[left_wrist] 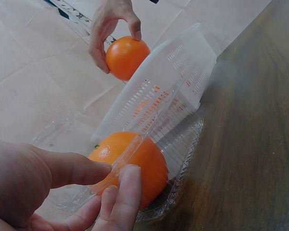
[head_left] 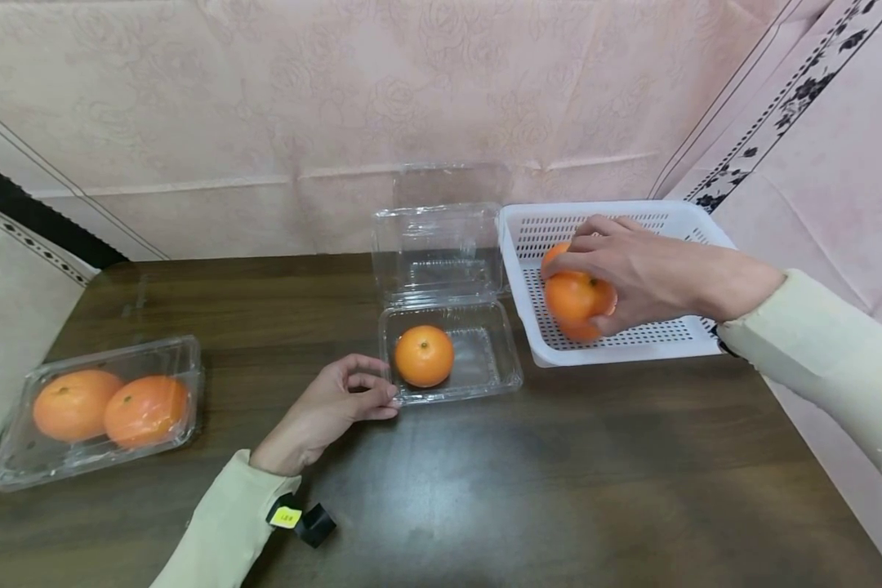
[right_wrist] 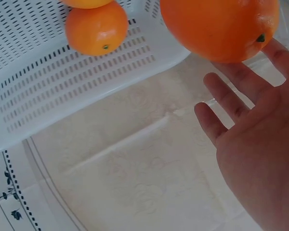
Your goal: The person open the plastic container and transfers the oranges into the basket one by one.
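A clear plastic clamshell box (head_left: 481,355) stands unfolded with its lid (head_left: 441,245) raised at the back, and one orange (head_left: 424,356) sits in the left of its base. With thumb and fingers, my left hand (head_left: 338,408) pinches the box's left rim beside that orange. My right hand (head_left: 650,265) grips another orange (left_wrist: 127,57) over the white perforated basket (head_left: 632,356). The left wrist view shows this fruit above the basket's rim. More oranges (right_wrist: 96,31) lie inside the basket, partly hidden by the hand and the held fruit in the head view.
At the left of the dark wooden table (head_left: 441,506) lies a closed clear box (head_left: 33,469) with two oranges (head_left: 147,411) inside. A pink patterned cloth (head_left: 338,98) hangs behind the table. The basket stands right of the unfolded box, close to it.
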A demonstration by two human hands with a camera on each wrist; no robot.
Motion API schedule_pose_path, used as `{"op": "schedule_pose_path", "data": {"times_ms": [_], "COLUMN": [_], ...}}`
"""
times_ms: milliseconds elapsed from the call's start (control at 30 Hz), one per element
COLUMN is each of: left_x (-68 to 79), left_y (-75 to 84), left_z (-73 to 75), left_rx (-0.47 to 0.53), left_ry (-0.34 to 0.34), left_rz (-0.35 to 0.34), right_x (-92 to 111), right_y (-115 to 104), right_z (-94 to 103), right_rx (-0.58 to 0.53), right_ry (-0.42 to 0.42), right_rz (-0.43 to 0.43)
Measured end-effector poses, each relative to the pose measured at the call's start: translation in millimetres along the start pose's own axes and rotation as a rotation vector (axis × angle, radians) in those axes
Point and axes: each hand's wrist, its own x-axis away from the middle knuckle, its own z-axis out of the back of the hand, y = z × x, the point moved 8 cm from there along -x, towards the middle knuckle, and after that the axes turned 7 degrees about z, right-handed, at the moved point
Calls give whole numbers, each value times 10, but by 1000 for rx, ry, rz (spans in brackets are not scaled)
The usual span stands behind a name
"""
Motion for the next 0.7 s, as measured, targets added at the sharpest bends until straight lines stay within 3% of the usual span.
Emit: {"op": "schedule_pose_path", "data": {"times_ms": [267,700], "left_x": [-6,-3], "left_y": [-1,0], "left_z": [2,1], "left_rx": [-1,3], "left_ry": [-7,-1], "left_rz": [-6,-8], "right_x": [46,146], "right_y": [167,380], "right_z": [-66,-158], "right_rx": [-20,-46], "right_ry": [-29,-4], "right_rz": [-73,-96]}}
